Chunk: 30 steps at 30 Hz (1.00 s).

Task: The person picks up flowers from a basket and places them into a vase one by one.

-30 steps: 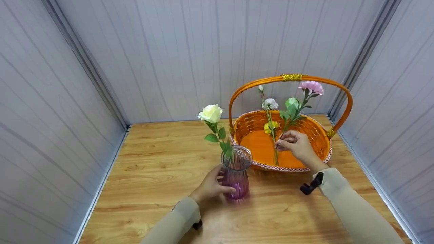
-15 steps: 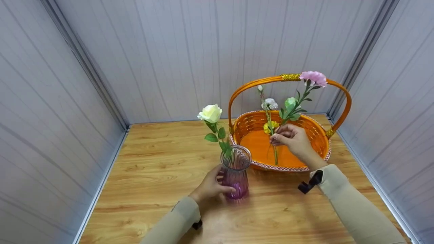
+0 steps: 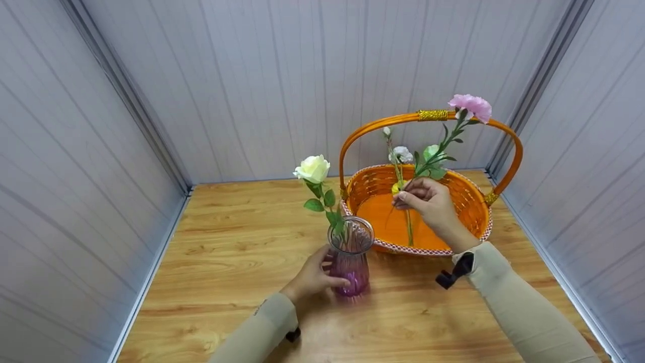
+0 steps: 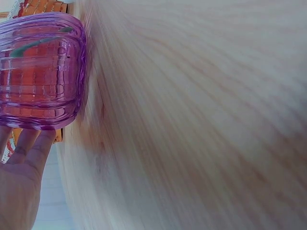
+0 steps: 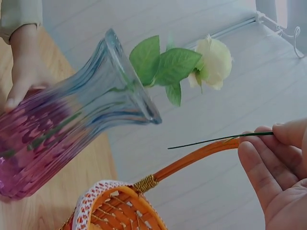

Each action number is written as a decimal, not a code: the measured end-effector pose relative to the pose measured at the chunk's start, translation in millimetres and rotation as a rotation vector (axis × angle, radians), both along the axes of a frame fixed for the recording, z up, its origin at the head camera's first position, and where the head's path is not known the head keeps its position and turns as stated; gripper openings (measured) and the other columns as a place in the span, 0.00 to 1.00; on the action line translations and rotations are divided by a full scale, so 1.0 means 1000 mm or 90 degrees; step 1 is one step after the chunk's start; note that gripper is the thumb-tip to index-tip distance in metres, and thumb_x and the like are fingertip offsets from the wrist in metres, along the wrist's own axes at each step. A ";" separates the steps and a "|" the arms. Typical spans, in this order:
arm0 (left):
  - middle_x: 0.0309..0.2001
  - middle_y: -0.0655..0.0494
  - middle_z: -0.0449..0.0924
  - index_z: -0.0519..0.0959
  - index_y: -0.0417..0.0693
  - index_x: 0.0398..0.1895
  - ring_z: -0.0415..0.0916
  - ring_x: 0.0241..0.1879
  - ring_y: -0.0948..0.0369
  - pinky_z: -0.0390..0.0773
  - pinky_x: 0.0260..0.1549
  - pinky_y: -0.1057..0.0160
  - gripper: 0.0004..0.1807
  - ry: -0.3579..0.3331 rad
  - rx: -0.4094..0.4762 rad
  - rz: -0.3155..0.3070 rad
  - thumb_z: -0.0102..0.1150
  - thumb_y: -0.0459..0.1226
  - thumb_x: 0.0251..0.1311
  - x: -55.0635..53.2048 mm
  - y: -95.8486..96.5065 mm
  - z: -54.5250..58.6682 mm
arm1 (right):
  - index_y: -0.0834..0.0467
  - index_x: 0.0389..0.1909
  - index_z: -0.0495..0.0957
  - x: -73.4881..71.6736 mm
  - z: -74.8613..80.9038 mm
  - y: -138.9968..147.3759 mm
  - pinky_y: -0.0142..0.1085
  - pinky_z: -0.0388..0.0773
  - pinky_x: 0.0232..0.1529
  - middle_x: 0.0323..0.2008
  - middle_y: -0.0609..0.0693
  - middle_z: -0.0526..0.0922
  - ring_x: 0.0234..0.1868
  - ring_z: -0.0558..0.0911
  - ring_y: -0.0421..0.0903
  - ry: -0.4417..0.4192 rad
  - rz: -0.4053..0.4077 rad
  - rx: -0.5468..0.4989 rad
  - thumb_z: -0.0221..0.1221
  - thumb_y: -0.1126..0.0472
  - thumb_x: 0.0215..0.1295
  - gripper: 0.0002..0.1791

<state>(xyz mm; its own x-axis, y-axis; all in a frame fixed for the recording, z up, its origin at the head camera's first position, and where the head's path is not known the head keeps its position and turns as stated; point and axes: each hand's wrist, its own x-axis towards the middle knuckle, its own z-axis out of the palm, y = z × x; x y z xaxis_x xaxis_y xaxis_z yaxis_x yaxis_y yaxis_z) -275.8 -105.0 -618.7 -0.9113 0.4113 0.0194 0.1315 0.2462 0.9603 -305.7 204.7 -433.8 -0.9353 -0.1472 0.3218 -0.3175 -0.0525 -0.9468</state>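
A purple ribbed glass vase (image 3: 351,252) (image 4: 41,72) (image 5: 57,129) stands on the wooden table and holds a cream rose (image 3: 313,168) (image 5: 211,62). My left hand (image 3: 313,278) (image 4: 19,177) grips the vase's lower body. My right hand (image 3: 428,202) (image 5: 276,167) pinches the thin green stem (image 5: 216,140) of a pink flower (image 3: 471,107), lifted above the orange wicker basket (image 3: 471,201). A stem with white and yellow blooms (image 3: 401,154) still leans inside the basket.
The basket's tall orange handle (image 3: 428,116) arches over the flowers, close to the raised pink bloom. Grey panel walls (image 3: 75,151) enclose the table on three sides. Bare wooden tabletop (image 3: 227,237) lies left of the vase.
My right hand has lifted the pink flower up and slightly left, so its bloom now stands above the basket handle. The left hand and vase have stayed put.
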 end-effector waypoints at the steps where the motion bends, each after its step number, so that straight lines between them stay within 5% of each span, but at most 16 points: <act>1: 0.66 0.45 0.77 0.70 0.55 0.76 0.78 0.68 0.42 0.81 0.71 0.40 0.49 0.003 0.001 -0.001 0.88 0.43 0.50 0.000 0.000 0.000 | 0.78 0.47 0.75 0.000 0.001 -0.002 0.38 0.94 0.42 0.34 0.50 0.94 0.36 0.93 0.44 0.002 0.000 -0.003 0.60 0.76 0.75 0.07; 12: 0.66 0.47 0.77 0.70 0.56 0.77 0.78 0.69 0.45 0.80 0.73 0.41 0.49 0.012 0.002 -0.004 0.87 0.42 0.52 0.000 0.000 0.000 | 0.79 0.47 0.75 0.005 0.003 -0.022 0.40 0.95 0.43 0.36 0.54 0.94 0.36 0.93 0.46 0.018 0.043 -0.026 0.60 0.78 0.75 0.07; 30: 0.69 0.47 0.76 0.69 0.55 0.78 0.77 0.70 0.45 0.80 0.72 0.42 0.51 0.009 0.005 -0.006 0.87 0.43 0.51 -0.001 0.000 -0.001 | 0.68 0.53 0.75 0.005 -0.010 -0.041 0.44 0.95 0.47 0.43 0.73 0.89 0.40 0.93 0.46 0.020 0.143 0.082 0.60 0.72 0.78 0.08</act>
